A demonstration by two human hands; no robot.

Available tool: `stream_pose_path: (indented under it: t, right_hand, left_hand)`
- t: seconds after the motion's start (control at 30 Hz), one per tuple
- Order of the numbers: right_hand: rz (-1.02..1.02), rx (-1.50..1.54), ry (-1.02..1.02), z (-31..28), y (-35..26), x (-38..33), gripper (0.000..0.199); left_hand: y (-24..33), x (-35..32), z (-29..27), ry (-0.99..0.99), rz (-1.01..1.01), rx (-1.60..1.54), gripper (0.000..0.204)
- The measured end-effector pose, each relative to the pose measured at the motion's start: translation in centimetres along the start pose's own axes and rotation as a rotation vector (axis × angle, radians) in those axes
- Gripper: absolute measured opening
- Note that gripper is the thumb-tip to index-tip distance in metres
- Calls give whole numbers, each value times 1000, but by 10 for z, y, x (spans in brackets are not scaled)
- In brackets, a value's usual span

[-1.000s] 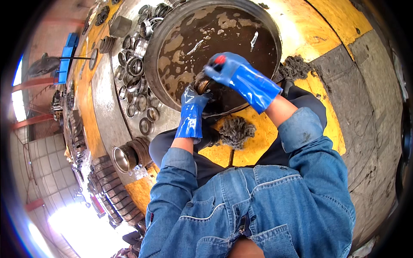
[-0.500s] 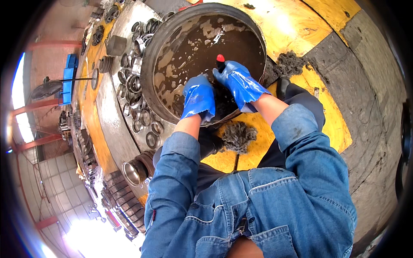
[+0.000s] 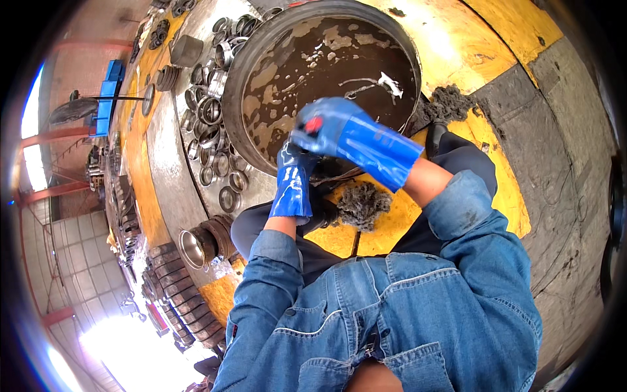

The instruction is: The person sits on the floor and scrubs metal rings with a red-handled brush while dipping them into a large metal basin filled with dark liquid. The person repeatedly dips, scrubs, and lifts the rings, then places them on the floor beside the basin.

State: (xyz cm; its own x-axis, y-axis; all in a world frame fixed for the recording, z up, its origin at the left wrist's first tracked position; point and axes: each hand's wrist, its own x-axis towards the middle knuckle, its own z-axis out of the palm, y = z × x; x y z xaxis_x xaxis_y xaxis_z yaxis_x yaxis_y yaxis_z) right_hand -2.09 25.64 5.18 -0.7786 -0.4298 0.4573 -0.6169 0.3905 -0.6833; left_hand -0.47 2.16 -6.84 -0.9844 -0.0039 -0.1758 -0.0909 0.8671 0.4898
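Observation:
A wide round metal tub (image 3: 233,108) in front of me holds dark brown liquid with patches of foam. Over its near left side my two blue-gloved hands come together. My right hand (image 3: 332,124), smeared by motion, is closed round a black tool handle with a red end (image 3: 313,124); the tool's working end is hidden. Just below it, at the tub's near rim, my left hand (image 3: 294,160) is closed, with something dark at its fingers that I cannot make out. White foam (image 3: 390,85) floats on the liquid at the right.
Many metal rings (image 3: 210,111) lie piled left of the tub. Nearer me stand a shiny metal cup-like part (image 3: 192,248) and rusty rings (image 3: 219,235). Grey fibre clumps (image 3: 364,206) lie between my legs and right of the tub (image 3: 450,103). Yellow boards (image 3: 516,196) cover the floor.
My right hand has swung left, over to my left hand, carrying the red-ended tool. My left hand has shifted slightly toward me. White foam and ripples now show at the tub's right.

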Motion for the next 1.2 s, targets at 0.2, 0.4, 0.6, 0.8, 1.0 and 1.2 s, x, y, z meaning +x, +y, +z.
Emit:
stream_pose_path:
  t: [0.2, 0.4, 0.6, 0.8, 1.0, 1.2]
  right_hand:
    - [756, 191, -69, -18, 59, -21, 45]
    - [636, -17, -2, -14, 53, -11, 45]
    - [48, -120, -103, -1, 21, -11, 26]
    - [663, -85, -43, -17, 68, -20, 39]
    - [-156, -36, -151, 9, 12, 1, 23]
    - [437, -253, -88, -6, 67, -12, 39]
  left_hand:
    - [90, -27, -30, -2, -155, -202, 57]
    - [77, -25, -28, 21, -190, -134, 57]
    - [60, -23, -16, 31, -92, -286, 55]
    - [87, -23, -34, -3, -233, -70, 63]
    - [49, -5, -21, -76, 22, 112, 52]
    - [68, -23, -29, 12, -222, 4, 66]
